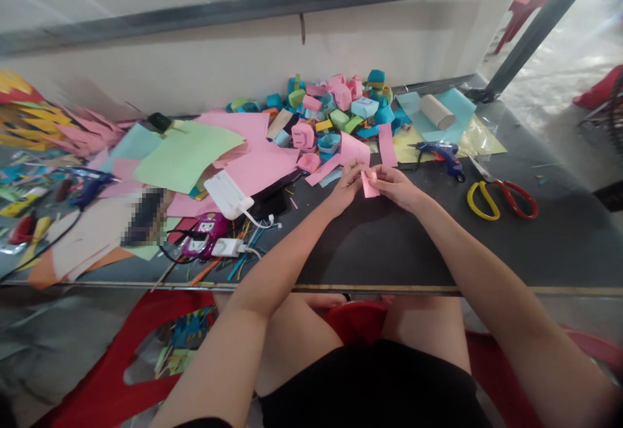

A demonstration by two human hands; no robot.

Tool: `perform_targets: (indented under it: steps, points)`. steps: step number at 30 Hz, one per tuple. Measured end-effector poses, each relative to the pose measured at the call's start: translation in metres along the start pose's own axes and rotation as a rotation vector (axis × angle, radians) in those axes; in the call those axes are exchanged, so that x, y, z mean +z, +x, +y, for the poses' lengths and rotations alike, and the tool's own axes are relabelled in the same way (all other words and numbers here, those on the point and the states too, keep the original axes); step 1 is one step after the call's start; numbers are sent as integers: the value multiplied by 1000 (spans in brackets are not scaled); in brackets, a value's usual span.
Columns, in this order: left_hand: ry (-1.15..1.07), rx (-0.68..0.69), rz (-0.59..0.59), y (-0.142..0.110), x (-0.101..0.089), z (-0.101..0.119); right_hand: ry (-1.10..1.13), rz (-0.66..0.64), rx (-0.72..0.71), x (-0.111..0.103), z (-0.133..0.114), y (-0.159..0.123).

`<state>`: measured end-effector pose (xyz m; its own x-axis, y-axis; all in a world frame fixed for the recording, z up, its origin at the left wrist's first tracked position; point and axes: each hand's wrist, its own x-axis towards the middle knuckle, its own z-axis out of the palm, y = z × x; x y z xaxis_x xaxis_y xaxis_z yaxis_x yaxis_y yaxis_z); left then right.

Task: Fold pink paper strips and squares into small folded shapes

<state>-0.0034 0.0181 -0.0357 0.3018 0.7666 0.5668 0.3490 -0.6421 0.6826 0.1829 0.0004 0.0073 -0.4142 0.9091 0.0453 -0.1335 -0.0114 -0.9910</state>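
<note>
Between my two hands is a small folded piece of pink paper (370, 185), held above the dark table (409, 246). My left hand (351, 178) pinches its left side, and the fingers of my right hand (389, 183) are closed on its right side. Just beyond my hands lie a curled pink paper strip (354, 149) and a flat pink strip (387, 145). Behind them rises a heap of small folded paper pieces (341, 97) in pink, blue, green and yellow. The exact folds under my fingertips are too small to make out.
To the right lie scissors (501, 191) with yellow and red handles, a blue glue gun (440, 152) and a cardboard tube (437, 111). On the left are coloured sheets (189, 152), a white power bank (228, 194), a purple power strip (207, 233) and another glue gun (92, 188).
</note>
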Motion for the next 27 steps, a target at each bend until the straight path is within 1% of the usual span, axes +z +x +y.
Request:
perform_targets:
  steps: [2, 6, 7, 9, 11, 12, 14, 16, 18, 20, 23, 25, 27]
  points:
    - [-39, -25, 42, 1, 0, -1, -18, 88, -43, -2, 1, 1]
    - [-152, -157, 83, 3, -1, 1, -178, 204, -183, -10, 9, 9]
    - [-149, -174, 88, 3, -2, 3, -221, 219, -208, -12, 12, 11]
    - [-79, -163, 120, 2, -4, 7, -296, 231, -231, -14, 15, 12]
    - [31, -109, 172, 1, -7, 12, -375, 248, -275, -13, 14, 11]
    - [83, -65, 194, 1, -9, 14, -421, 267, -323, -11, 12, 8]
    - [173, 57, 222, 0, -11, 17, -533, 323, -462, -5, 7, 3]
    - [255, 191, 208, 0, -12, 21, -645, 363, -578, 0, 2, -3]
    - [336, 269, 161, -1, -12, 24, -752, 368, -648, 3, -2, -7]
    - [400, 286, 119, -2, -11, 28, -846, 348, -700, 5, -3, -8]
    - [423, 305, 106, -3, -11, 31, -911, 321, -766, 5, -2, -7]
    - [422, 320, 106, -4, -12, 31, -913, 318, -778, 5, -2, -7]
    - [436, 319, 100, -4, -12, 31, -909, 316, -753, 6, -1, -8]
